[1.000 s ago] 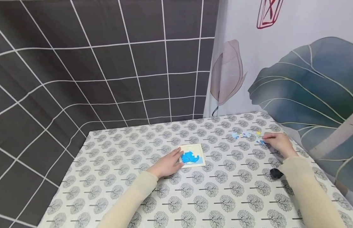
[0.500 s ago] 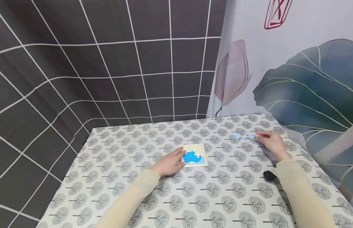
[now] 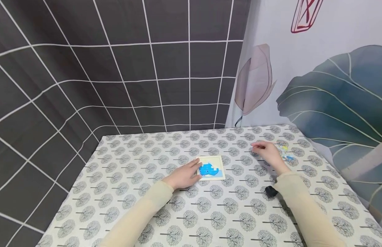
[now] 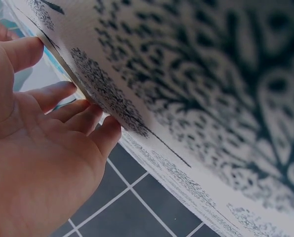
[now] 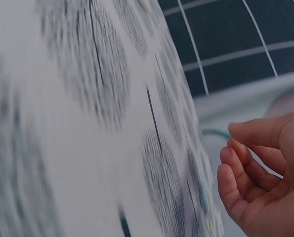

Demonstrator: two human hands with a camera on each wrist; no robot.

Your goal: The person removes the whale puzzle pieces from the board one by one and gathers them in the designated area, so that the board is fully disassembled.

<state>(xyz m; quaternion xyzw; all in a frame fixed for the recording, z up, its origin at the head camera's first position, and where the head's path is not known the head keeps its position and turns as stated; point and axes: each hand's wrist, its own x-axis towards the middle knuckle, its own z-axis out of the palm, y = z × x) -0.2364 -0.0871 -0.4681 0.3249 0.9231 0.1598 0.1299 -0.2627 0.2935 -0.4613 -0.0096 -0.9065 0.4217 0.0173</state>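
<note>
A square cream puzzle board [image 3: 222,158] lies flat near the middle of the table, with a blue animal-shaped picture [image 3: 208,169] inside its frame. My left hand [image 3: 183,175] rests at the board's left side, fingers spread. In the left wrist view its fingertips touch the board's edge [image 4: 70,74]. My right hand [image 3: 267,154] hovers at the back right, thumb and index close together and the other fingers bent. I cannot tell if anything is between those fingertips. To its right lie small puzzle pieces, one yellow [image 3: 285,148] and one blue [image 3: 289,157].
A tree-patterned cloth [image 3: 191,202] covers the table. Dark grid fabric [image 3: 132,68] hangs behind and to the left. A white curtain [image 3: 283,68] with leaf prints borders the right. A black object [image 3: 271,191] sits at the right sleeve.
My right hand has moved left from the pieces, uncovering the yellow and blue ones; the pieces farther left no longer show. My left hand keeps its place on the board. The view has shifted slightly.
</note>
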